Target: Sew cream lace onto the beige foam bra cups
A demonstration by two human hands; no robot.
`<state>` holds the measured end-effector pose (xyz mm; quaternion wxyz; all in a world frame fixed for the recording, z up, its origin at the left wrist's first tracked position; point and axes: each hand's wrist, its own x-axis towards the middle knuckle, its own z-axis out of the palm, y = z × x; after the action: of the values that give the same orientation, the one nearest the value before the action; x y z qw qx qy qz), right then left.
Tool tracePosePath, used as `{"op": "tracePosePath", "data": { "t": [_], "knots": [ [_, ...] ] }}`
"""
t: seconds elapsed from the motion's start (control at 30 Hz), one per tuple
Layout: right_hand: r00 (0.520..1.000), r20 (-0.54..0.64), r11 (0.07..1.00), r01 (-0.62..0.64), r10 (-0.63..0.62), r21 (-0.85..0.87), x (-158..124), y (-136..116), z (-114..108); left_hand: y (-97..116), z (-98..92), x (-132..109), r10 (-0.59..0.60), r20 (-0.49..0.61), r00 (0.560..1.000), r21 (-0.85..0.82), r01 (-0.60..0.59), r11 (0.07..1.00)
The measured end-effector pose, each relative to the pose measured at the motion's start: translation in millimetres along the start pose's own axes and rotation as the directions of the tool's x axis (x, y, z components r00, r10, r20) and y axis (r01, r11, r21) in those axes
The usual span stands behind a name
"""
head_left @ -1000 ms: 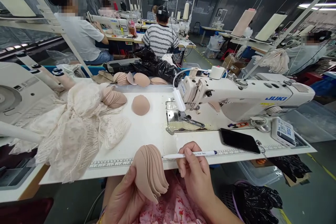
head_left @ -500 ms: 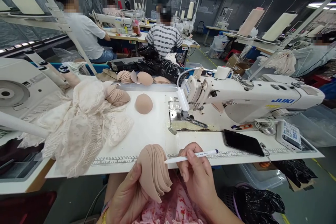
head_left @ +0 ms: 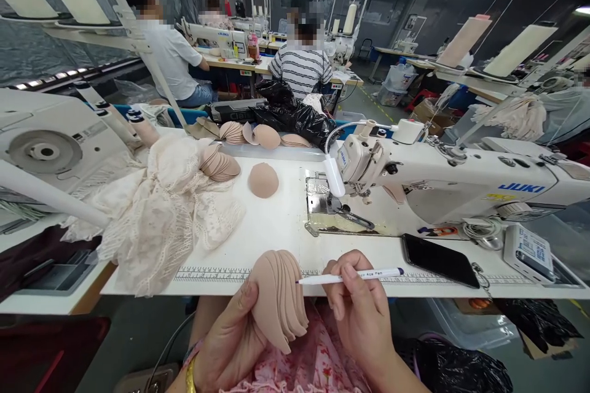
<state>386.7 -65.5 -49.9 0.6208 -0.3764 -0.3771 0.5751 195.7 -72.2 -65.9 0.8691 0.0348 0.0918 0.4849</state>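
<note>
The left hand (head_left: 233, 334) grips a fanned stack of beige foam cups (head_left: 276, 295) at the near edge of the white table (head_left: 281, 230), thumb on the outer face, while the right hand (head_left: 362, 307) pinches a white marking pen (head_left: 378, 274) whose dark tip is at the stack's right side, whether touching or just short I cannot tell. Toward the table's far edge lies a single foam cup (head_left: 263, 180), with cream lace fabric (head_left: 159, 215) spilling over the near-left corner. Along the right part of the near edge rests a black smartphone (head_left: 440, 260), in front of the JUKI sewing machine (head_left: 461, 175).
</note>
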Motion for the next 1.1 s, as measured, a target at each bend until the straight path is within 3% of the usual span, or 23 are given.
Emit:
{"op": "tracePosePath", "data": {
  "t": [0.17,0.6,0.73,0.9,1.1],
  "knots": [
    [0.997,0.072,1.0,0.003,-0.002,-0.012,0,0,2,-1,0.0,1,0.027,-0.003,1.0,0.028,-0.027,0.999],
    [0.994,0.092,0.999,0.05,-0.05,0.005,-1,-2,11,-3,1.3,-1,0.058,-0.006,0.998,0.072,-0.058,0.996],
    [0.99,0.137,1.0,0.018,-0.016,-0.015,-1,-1,11,-4,1.0,0,0.07,-0.051,0.996,0.107,-0.065,0.992],
    [0.992,0.103,0.997,0.076,-0.075,-0.007,-2,0,9,-4,2.8,1,0.071,-0.071,0.995,0.119,-0.062,0.991],
    [0.984,0.174,0.999,0.045,-0.043,-0.009,-3,1,10,-6,5.3,-1,0.081,-0.103,0.991,0.139,-0.066,0.988]
  ]
}}
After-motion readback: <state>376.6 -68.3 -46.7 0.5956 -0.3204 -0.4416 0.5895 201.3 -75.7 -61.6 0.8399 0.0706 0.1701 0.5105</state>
